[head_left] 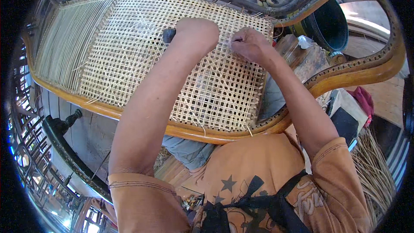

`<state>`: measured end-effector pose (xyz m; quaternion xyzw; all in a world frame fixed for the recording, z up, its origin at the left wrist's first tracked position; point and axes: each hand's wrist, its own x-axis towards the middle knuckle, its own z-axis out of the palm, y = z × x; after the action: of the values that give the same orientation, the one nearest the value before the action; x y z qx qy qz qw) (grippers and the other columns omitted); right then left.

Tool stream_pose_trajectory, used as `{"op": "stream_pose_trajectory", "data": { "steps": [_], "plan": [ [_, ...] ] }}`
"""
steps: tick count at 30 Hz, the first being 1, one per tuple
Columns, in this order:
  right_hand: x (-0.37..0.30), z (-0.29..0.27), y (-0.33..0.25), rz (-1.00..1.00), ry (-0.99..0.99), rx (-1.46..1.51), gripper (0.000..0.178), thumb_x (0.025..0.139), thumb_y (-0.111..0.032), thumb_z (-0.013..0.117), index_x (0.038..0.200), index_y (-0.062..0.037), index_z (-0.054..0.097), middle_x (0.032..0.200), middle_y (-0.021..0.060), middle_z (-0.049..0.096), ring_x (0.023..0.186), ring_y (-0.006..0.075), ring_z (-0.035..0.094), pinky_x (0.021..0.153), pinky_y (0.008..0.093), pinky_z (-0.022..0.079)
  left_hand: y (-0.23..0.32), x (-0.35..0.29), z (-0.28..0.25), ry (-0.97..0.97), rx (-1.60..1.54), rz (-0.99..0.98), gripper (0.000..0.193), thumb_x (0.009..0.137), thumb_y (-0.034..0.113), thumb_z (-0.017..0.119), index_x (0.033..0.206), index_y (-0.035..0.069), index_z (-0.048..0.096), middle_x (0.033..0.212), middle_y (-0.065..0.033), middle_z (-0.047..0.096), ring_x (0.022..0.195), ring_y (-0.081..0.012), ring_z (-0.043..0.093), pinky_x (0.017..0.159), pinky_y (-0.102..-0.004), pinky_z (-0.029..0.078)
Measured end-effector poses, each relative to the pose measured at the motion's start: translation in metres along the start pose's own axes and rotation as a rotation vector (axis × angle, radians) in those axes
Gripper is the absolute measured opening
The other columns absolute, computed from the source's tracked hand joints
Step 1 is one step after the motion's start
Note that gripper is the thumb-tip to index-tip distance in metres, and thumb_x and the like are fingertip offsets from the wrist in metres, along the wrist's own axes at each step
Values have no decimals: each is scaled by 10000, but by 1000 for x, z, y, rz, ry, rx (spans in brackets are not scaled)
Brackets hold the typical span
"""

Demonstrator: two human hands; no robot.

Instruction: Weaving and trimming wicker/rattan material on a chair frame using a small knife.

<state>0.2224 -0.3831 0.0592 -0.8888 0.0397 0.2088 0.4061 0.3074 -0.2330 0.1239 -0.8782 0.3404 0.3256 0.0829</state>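
A woven cane panel (215, 88) with an open lattice is stretched inside a curved, varnished wooden frame (202, 134) in front of me. My left hand (197, 32) is closed over the far middle of the weave, its fingers mostly hidden behind the bent wrist. A dark, rounded knob (169, 36) pokes out beside that hand; whether it belongs to a tool I cannot tell. Close to the panel's right end, my right hand (251, 45) is curled in a pinch just above the mesh. Anything between its fingers is too small to make out.
Parallel cane strands (71, 39) fill the panel's left end. Drilled holes line the frame's curved right arm (384, 60). A dark bucket (330, 26) stands beyond, near a wooden block (297, 56). A bundle of loose cane (373, 164) lies at right, and dark furniture parts (77, 159) at left.
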Motion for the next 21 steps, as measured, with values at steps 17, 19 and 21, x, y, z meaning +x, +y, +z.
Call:
{"op": "stream_pose_trajectory", "data": {
  "steps": [17,19,21],
  "plan": [
    [15,14,-2,58,77,-278,215,689,-177,558,675,38,557,573,220,502,508,329,516,525,439,403,2,4,18,4,-132,85,204,749,160,545,884,61,663,888,-139,657,846,-281,643,716,-399,503],
    [14,7,-11,57,-2,-281,209,702,-169,554,681,38,551,606,211,515,553,341,525,555,430,415,5,6,14,5,-122,45,221,753,180,546,899,63,665,907,-141,656,859,-282,641,732,-397,501],
    [12,4,-13,48,-81,-288,202,714,-161,550,687,39,545,639,203,527,597,353,535,584,420,427,-1,2,11,11,-112,-2,239,757,201,548,913,65,666,926,-144,656,873,-284,639,748,-395,499]
  ]
}}
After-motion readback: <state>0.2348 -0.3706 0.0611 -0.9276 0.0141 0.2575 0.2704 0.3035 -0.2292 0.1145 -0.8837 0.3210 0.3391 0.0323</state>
